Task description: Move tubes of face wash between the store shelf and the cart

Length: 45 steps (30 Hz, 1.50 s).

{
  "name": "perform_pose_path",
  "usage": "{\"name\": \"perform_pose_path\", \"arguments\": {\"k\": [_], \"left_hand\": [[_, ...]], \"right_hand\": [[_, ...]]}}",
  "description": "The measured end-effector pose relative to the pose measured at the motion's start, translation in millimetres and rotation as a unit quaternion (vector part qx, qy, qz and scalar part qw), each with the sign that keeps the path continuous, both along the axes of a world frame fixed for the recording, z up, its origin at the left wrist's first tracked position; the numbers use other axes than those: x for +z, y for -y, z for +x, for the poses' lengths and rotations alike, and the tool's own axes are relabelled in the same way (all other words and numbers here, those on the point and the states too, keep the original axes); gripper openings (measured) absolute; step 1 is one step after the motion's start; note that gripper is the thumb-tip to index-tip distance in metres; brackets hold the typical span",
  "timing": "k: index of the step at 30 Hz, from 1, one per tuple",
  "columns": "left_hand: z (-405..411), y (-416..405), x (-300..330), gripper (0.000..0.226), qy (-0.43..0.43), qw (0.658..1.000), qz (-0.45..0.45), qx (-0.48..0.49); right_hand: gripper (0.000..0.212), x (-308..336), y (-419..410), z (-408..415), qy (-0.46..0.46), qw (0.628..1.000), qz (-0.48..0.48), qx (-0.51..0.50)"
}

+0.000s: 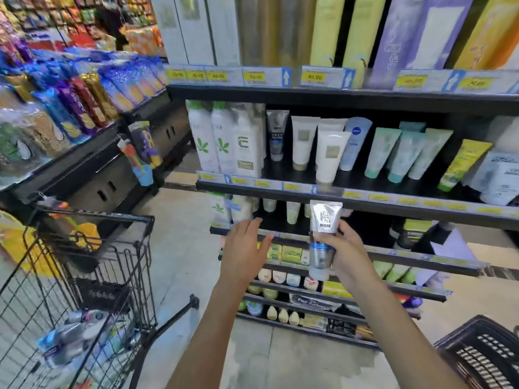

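One silver-and-blue plastic face wash tube [323, 237], gripped by right hand [344, 254], hangs before black metal shelf [393, 204]; left hand [244, 248] open beside the tube.

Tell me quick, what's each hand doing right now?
Left hand: open, fingers spread, holding nothing.
Right hand: gripping a silver face wash tube, cap end down, in front of the shelf.

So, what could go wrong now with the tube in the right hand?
1. The right hand grips the silver tube only around its lower half, cap down, so it may slip.
2. A white tube on the shelf leans over the front edge above; a lifted tube could knock it off.
3. The left hand is open and holds nothing, so it gives no support.
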State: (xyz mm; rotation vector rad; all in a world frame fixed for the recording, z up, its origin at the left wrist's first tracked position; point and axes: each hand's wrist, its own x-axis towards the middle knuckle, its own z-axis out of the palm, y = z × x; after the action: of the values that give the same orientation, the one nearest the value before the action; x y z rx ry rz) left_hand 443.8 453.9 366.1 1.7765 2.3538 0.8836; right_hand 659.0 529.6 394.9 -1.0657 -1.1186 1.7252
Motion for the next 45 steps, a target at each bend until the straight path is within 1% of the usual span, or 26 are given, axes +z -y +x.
{"name": "perform_pose_path", "arguments": {"k": [4, 8, 13, 20, 22, 25, 29, 32, 37, 40, 45], "left_hand": [[-44.4, -1.9, 6.5, 0.046, -0.017, 1.0, 0.012, -0.011], [-74.5, -20.1, 16.1, 0.055, -0.014, 0.999, 0.033, -0.007], [-93.1, -51.3, 30.3, 0.047, -0.035, 0.999, 0.035, -0.012], [-103.6, -97.2, 39.8, 0.044, -0.113, 0.992, 0.042, -0.031], [-106.5, -108.1, 40.9, 0.043, -0.121, 0.991, 0.032, -0.037], [-114.3, -120.1, 34.5, 0.04, -0.139, 0.989, 0.022, -0.044], [-127.0, -129.1, 23.4, 0.032, -0.186, 0.981, 0.033, -0.048], [-136.3, -134.7, 19.2, 0.027, -0.197, 0.978, 0.036, -0.058], [-146.5, -143.4, 15.2, 0.026, -0.186, 0.978, 0.041, -0.079], [-147.5, -143.2, 10.5, 0.024, -0.192, 0.976, 0.061, -0.078], [-148.9, -144.5, 2.3, 0.025, -0.195, 0.974, 0.088, -0.074]], "right_hand": [[0.042, 4.5, 2.5, -42.9, 0.011, 1.0, 0.0, -0.015], [0.042, 10.7, -9.8, -70.0, 0.015, 1.0, 0.009, -0.025], [0.041, 28.0, -32.9, -90.2, -0.017, 0.999, 0.024, -0.023], [0.046, 54.3, -78.3, -114.5, -0.041, 0.994, 0.079, -0.056], [0.046, 63.3, -88.9, -122.4, -0.028, 0.993, 0.104, -0.055], [0.041, 74.4, -103.2, -135.0, -0.004, 0.988, 0.142, -0.062], [0.042, 85.9, -124.7, -155.0, 0.021, 0.978, 0.185, -0.09], [0.043, 84.6, -142.5, -167.1, 0.054, 0.971, 0.214, -0.095], [0.048, 62.2, -161.2, -175.6, 0.109, 0.968, 0.208, -0.089], [0.047, 52.3, -162.9, -175.5, 0.138, 0.964, 0.214, -0.077], [0.052, 51.3, -163.6, -170.8, 0.213, 0.947, 0.232, -0.07]]}}
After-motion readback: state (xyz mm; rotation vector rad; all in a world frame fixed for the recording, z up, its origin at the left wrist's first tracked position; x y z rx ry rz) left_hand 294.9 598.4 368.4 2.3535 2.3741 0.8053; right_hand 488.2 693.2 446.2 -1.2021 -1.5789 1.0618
